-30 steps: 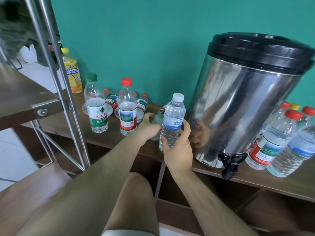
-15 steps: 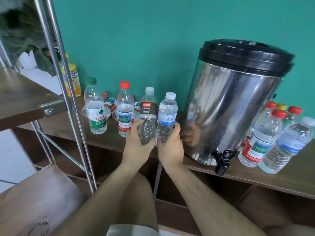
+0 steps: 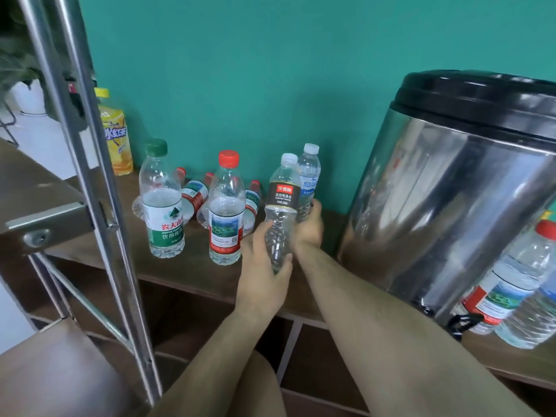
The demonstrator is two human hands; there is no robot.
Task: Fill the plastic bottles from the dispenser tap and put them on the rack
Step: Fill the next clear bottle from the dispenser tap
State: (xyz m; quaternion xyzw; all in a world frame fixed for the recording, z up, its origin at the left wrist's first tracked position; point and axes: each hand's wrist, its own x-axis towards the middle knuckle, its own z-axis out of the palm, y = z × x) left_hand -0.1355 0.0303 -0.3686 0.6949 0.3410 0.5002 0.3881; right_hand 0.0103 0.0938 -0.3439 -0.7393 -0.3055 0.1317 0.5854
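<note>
A teal wall (image 3: 270, 70) backs a brown wooden surface (image 3: 186, 266). The rack (image 3: 99, 188) rises at its left end, steel posts close to me. The steel dispenser (image 3: 451, 206) with a black lid stands toward the right end, its black tap (image 3: 460, 322) hanging over the front edge.

My left grip (image 3: 264, 275) is wrapped round the lower body of the black-label bottle (image 3: 282, 194), tilted a little, over the front edge. My right grip (image 3: 307, 228) is curled round the blue-label bottle (image 3: 310, 176) just behind it, left of the dispenser. The two bottles touch.

A green-cap bottle (image 3: 162, 206) and a red-cap bottle (image 3: 226, 212) stand upright mid-surface, with several bottles (image 3: 194, 197) lying behind them. A yellow bottle (image 3: 115, 136) stands at the back edge. More bottles (image 3: 511, 284) crowd the right end beside the dispenser.
</note>
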